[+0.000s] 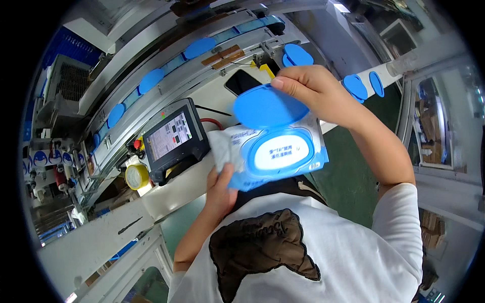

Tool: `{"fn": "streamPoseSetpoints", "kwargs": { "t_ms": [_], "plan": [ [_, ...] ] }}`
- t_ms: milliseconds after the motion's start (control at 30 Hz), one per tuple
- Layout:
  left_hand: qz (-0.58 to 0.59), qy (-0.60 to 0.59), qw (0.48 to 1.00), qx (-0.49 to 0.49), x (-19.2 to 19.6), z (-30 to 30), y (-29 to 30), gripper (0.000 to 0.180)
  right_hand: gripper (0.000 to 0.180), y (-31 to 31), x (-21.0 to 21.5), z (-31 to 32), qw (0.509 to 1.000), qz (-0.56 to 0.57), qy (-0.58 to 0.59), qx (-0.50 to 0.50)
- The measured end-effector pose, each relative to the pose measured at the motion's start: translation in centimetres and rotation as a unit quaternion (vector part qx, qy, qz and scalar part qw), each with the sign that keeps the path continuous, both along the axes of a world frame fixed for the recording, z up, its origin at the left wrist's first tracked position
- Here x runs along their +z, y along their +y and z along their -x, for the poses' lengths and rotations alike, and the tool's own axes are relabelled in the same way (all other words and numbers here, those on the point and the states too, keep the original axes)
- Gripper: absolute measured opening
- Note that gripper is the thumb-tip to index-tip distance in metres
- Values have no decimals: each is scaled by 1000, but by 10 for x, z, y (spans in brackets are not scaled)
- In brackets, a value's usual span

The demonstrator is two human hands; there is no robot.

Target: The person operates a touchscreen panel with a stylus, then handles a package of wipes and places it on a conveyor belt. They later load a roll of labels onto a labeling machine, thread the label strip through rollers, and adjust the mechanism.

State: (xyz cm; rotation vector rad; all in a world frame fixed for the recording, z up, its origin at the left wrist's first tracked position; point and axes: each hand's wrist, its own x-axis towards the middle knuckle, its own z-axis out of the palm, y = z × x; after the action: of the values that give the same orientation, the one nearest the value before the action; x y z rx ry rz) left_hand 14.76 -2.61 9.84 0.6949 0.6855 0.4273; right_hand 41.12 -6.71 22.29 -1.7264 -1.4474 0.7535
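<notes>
A white and blue pack of wet wipes [237, 173] is held up in front of my body. My left hand [221, 191] grips its lower left end, the thumb over the front. On the pack's face is a blue-rimmed lid frame with a white label [280, 151] inside. The blue flip lid [270, 107] stands raised above that frame. My right hand [310, 88] pinches the lid's upper edge between thumb and fingers. Behind the lid, a black phone [240, 82] lies on the white worktop.
A conveyor [174, 65] at the back carries blue lids [151, 81] in a row. A touchscreen panel [172, 135] and a yellow tape roll [136, 177] stand to the left. More blue lids [355, 87] lie on the right-hand ledge, and others [298, 54] near the conveyor's end.
</notes>
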Motion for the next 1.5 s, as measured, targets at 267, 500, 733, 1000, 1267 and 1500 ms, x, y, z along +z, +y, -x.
{"fn": "streamPoseSetpoints", "kwargs": {
  "t_ms": [267, 500, 733, 1000, 1267, 1500],
  "plan": [
    [42, 180, 981, 63, -42, 1, 5, 26, 34, -2, -105, -69, 984, 145, 96, -32],
    [171, 20, 950, 260, -45, 25, 41, 31, 34, 4, -111, -78, 982, 148, 112, -41],
    [163, 66, 910, 376, -43, 8, 52, 36, 21, 63, -83, -36, 994, 34, -101, 36],
    [60, 77, 929, 358, -16, 43, 40, 26, 25, 179, -157, 87, 897, 290, -320, 90],
    [-54, 17, 963, 262, -63, 152, 37, 70, 29, 190, -160, 64, 929, 350, 111, 55],
    [-79, -29, 985, 153, -84, 181, 62, 80, 18, 135, -106, 119, 883, 81, 461, 35]
  ]
}}
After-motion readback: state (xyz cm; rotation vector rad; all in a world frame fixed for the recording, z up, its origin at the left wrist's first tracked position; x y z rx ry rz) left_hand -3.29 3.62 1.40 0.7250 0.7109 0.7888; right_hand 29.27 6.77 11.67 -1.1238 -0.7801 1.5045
